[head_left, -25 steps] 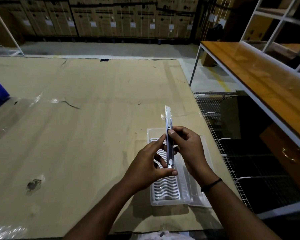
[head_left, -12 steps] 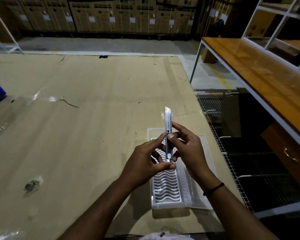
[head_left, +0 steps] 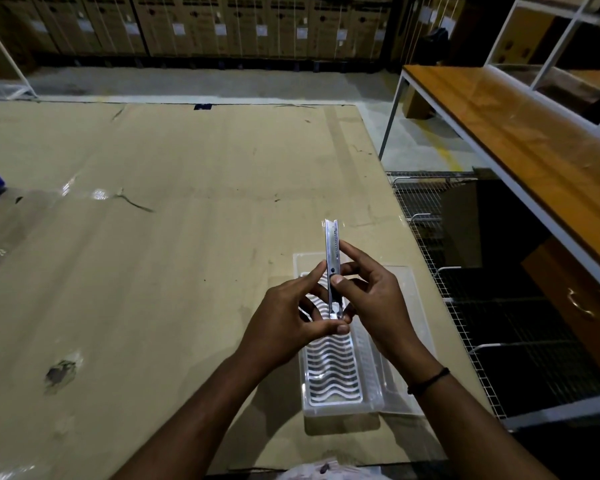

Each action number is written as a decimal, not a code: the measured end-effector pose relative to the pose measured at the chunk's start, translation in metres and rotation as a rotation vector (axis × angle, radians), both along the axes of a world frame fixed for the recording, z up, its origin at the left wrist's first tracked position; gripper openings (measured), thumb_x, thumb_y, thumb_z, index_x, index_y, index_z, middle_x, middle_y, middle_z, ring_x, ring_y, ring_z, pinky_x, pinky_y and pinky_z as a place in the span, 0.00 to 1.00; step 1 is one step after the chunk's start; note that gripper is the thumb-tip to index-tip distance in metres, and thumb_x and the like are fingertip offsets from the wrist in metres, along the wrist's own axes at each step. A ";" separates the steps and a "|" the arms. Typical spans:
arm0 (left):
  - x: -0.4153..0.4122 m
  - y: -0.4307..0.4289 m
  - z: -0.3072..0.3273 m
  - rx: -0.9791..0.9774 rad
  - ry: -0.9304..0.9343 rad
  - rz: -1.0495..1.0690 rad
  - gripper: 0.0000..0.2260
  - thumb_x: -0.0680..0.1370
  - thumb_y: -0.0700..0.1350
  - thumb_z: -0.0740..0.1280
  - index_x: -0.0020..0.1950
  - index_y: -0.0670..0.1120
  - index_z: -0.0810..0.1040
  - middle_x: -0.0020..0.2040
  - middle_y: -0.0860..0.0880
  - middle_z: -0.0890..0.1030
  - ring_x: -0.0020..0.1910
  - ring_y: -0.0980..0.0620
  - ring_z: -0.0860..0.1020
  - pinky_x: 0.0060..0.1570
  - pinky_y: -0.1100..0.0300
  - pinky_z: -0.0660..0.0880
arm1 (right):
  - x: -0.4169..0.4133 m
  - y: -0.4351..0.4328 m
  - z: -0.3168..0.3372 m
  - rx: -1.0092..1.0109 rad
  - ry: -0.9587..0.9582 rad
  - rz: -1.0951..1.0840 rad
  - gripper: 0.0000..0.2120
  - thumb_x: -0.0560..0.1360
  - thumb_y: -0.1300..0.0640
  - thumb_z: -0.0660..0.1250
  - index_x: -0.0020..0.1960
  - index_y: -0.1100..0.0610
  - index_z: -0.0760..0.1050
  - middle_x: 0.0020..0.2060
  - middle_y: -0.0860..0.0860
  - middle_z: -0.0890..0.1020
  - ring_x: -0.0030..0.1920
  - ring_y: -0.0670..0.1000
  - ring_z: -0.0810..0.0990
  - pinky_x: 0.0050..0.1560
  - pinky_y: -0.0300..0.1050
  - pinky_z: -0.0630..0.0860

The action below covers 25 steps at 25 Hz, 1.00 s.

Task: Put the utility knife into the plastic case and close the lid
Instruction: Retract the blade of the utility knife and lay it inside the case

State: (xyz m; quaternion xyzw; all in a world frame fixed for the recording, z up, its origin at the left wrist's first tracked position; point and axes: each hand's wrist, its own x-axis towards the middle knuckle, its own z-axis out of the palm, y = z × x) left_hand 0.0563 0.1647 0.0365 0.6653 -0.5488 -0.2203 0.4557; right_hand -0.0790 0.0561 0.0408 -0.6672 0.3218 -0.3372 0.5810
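Note:
A slim silver utility knife (head_left: 332, 249) stands nearly upright in the air, its tip pointing away from me. My left hand (head_left: 288, 323) pinches its lower end between thumb and fingers. My right hand (head_left: 371, 299) grips its middle, thumb pressed on the slider. Directly below lies the clear plastic case (head_left: 333, 386), open on the cardboard, with a wavy-striped insert in its tray and its transparent lid (head_left: 399, 341) folded out flat to the right.
A large cardboard sheet (head_left: 170, 237) covers the work surface. A dent marks it at the left (head_left: 61, 372). A wire mesh rack (head_left: 465, 306) lies beyond the right edge, a wooden bench (head_left: 520, 140) behind it. Stacked cartons (head_left: 222, 22) line the far wall.
Both hands stay on the knife above the case. My right thumb has slid a little down the handle, and the hands have shifted slightly.

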 end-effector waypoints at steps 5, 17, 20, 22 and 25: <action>0.002 -0.002 -0.003 0.013 -0.003 0.001 0.46 0.64 0.52 0.85 0.77 0.64 0.65 0.48 0.55 0.84 0.36 0.57 0.83 0.43 0.59 0.83 | -0.003 0.001 0.001 0.003 0.014 0.013 0.29 0.78 0.65 0.69 0.76 0.47 0.71 0.51 0.56 0.83 0.43 0.56 0.86 0.32 0.42 0.79; 0.002 -0.001 -0.007 0.054 0.009 -0.021 0.45 0.66 0.52 0.84 0.79 0.61 0.66 0.49 0.55 0.85 0.34 0.58 0.82 0.44 0.56 0.84 | -0.006 0.001 0.000 -0.018 0.054 0.023 0.33 0.77 0.69 0.69 0.77 0.46 0.70 0.52 0.56 0.82 0.44 0.60 0.86 0.37 0.44 0.82; 0.003 -0.001 -0.009 0.078 0.067 -0.038 0.44 0.66 0.51 0.84 0.79 0.58 0.69 0.51 0.56 0.85 0.35 0.56 0.83 0.44 0.57 0.84 | -0.007 0.002 -0.001 -0.002 0.065 0.015 0.33 0.76 0.69 0.69 0.77 0.45 0.70 0.50 0.56 0.82 0.43 0.61 0.86 0.35 0.45 0.82; 0.007 -0.001 -0.011 0.105 0.065 -0.026 0.43 0.65 0.52 0.84 0.78 0.59 0.71 0.53 0.57 0.83 0.38 0.57 0.82 0.44 0.61 0.82 | -0.007 0.004 -0.004 -0.017 0.115 0.002 0.34 0.76 0.68 0.70 0.76 0.44 0.70 0.49 0.53 0.82 0.41 0.58 0.86 0.34 0.48 0.83; 0.015 0.002 -0.017 0.141 -0.039 0.085 0.37 0.67 0.54 0.83 0.75 0.58 0.74 0.56 0.59 0.81 0.45 0.59 0.80 0.45 0.64 0.77 | -0.006 0.008 -0.013 -0.060 0.278 -0.002 0.36 0.75 0.66 0.71 0.76 0.40 0.68 0.51 0.53 0.82 0.40 0.54 0.86 0.34 0.52 0.85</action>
